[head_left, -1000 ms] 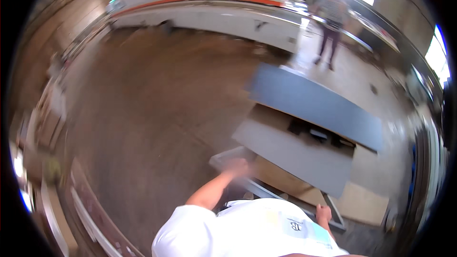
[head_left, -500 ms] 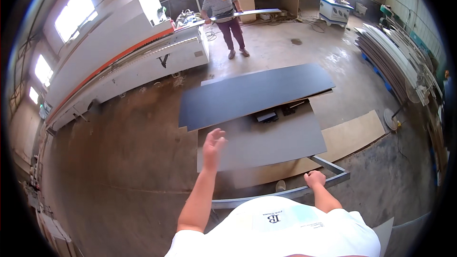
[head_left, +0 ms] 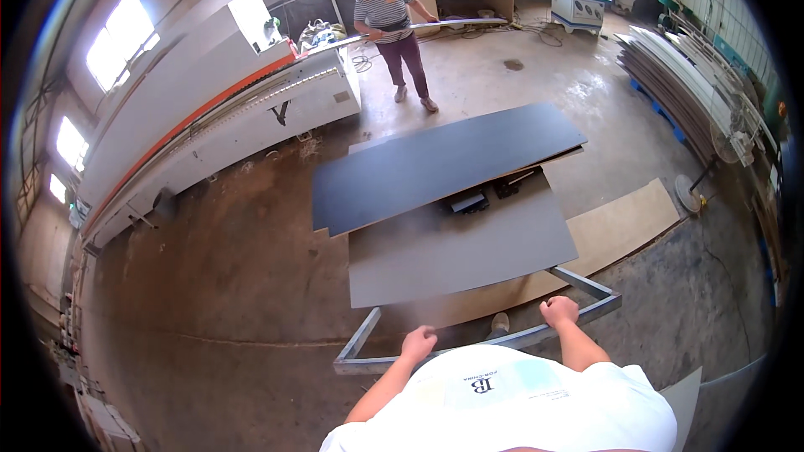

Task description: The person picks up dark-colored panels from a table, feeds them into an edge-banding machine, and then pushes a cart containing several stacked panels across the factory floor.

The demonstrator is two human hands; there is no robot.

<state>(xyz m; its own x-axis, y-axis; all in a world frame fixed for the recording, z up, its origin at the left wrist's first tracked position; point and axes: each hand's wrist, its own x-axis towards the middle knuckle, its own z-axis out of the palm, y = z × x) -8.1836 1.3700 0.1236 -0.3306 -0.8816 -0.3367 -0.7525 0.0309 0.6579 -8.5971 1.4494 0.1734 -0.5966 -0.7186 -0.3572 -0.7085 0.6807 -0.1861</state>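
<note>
A grey metal frame (head_left: 358, 336) with a long front bar and two side bars crosses in front of my body at waist level. My right hand (head_left: 559, 310) is closed at the right part of its front bar. My left hand (head_left: 419, 341) has its fingers curled over the left part of that bar. Whether those fingers wrap the bar is hidden. Beyond the frame lies a grey board (head_left: 469, 259), with a long dark blue-grey board (head_left: 444, 167) overlapping its far side. A small black object (head_left: 469, 202) lies where the two boards meet.
A tan board (head_left: 632, 218) lies underneath, reaching right. At the far side a person (head_left: 394, 33) holds a long narrow strip beside a long white machine (head_left: 226, 142). Stacked boards (head_left: 670, 92) and a standing fan (head_left: 688, 192) are at the right. A workbench (head_left: 469, 0) stands behind.
My left hand has come down from above the grey board to the frame's front bar, and its fingers have curled. The person's strip has shifted. My right hand stays at the bar.
</note>
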